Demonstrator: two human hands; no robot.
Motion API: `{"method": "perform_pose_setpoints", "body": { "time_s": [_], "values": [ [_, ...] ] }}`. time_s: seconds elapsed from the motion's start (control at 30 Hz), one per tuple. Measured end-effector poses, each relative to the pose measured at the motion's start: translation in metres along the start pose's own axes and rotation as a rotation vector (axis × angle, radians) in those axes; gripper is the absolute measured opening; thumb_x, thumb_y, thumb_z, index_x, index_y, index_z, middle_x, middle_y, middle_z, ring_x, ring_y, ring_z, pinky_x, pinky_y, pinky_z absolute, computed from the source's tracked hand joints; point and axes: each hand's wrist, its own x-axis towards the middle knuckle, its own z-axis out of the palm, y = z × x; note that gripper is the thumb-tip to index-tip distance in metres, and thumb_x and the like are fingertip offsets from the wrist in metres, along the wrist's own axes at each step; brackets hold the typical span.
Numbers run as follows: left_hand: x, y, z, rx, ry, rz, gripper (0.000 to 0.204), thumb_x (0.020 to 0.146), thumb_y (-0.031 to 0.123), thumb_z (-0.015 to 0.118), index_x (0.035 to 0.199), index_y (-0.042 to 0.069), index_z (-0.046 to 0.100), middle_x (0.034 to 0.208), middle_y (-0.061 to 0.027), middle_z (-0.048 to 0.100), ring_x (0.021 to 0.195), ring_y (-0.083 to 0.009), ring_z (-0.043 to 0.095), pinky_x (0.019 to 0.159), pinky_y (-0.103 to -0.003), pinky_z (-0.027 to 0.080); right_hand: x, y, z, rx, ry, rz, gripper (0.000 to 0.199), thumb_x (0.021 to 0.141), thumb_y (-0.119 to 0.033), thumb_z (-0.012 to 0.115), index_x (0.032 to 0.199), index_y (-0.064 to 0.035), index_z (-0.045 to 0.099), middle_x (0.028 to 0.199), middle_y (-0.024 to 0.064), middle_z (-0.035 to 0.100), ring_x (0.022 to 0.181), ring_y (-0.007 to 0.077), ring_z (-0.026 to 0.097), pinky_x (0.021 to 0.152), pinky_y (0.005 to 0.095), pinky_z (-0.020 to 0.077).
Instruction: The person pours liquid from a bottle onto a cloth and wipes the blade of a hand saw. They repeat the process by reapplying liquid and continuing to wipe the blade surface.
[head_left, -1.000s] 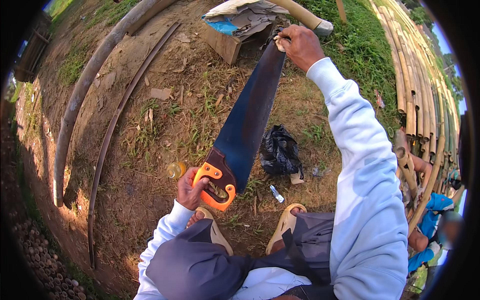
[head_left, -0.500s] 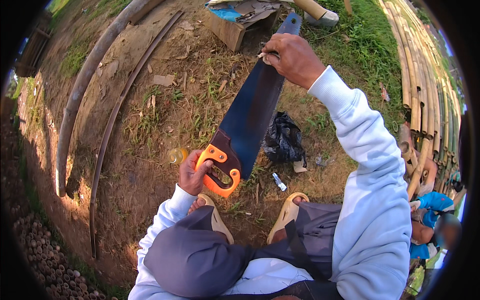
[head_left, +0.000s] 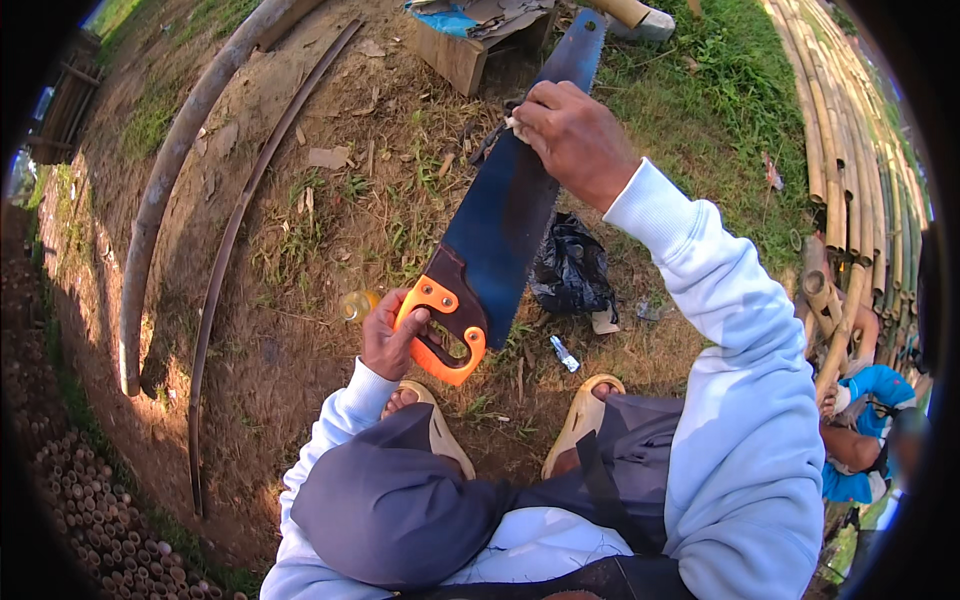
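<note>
Handsaw (head_left: 490, 230) up in both hands, pale wad (head_left: 517, 128) on the blade; looks partway done to me.
Saw sits center to upper center of frame, handle low, toe up near the top edge. Left hand (head_left: 388, 335), left of center, is closed around the orange-and-dark handle (head_left: 462, 318). Right hand (head_left: 575, 135), upper center, has fingers bunched on the wad at the blade's upper part (can't tell if the thumb goes behind). Done: saw is held up, wad is at the blade. Left, my read: finish is uneven, bluish with a dark brown patch along the toothed side, so probably more to cover. Can't tell how much is finished; far face of blade hidden. Black plastic bag (head_left: 570, 270) lies on the ground right of the blade.
</note>
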Motion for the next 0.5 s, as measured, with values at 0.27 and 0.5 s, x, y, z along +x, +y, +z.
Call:
{"method": "perform_pose_setpoints", "body": {
  "time_s": [0.27, 0.5],
  "values": [
    [0.006, -0.004, 0.006, 0.014, 0.031, -0.026, 0.03, 0.101, 0.02, 0.065, 0.119, -0.002, 0.056, 0.092, -0.0054, 0.066, 0.07, -0.0155, 0.067, 0.067, -0.029, 0.058, -0.046, -0.039, 0.01, 0.117, -0.179, -0.097, 0.011, 0.086, -0.01, 0.063, 0.093, -0.0026, 0.069, 0.095, 0.0098, 0.058, 0.091, 0.0261, 0.061, 0.081, 0.0362, 0.0565],
    [0.01, -0.006, 0.012, -0.057, 0.072, -0.022, 0.029, 0.101, 0.019, 0.066, 0.118, -0.003, 0.057, 0.097, -0.0051, 0.067, 0.071, -0.012, 0.065, 0.067, -0.028, 0.06, -0.085, -0.102, 0.01, 0.309, -0.452, -0.115, 0.011, 0.086, -0.01, 0.067, 0.092, -0.0018, 0.063, 0.094, 0.0109, 0.055, 0.088, 0.027, 0.06, 0.072, 0.0375, 0.0558]
  ]
}}
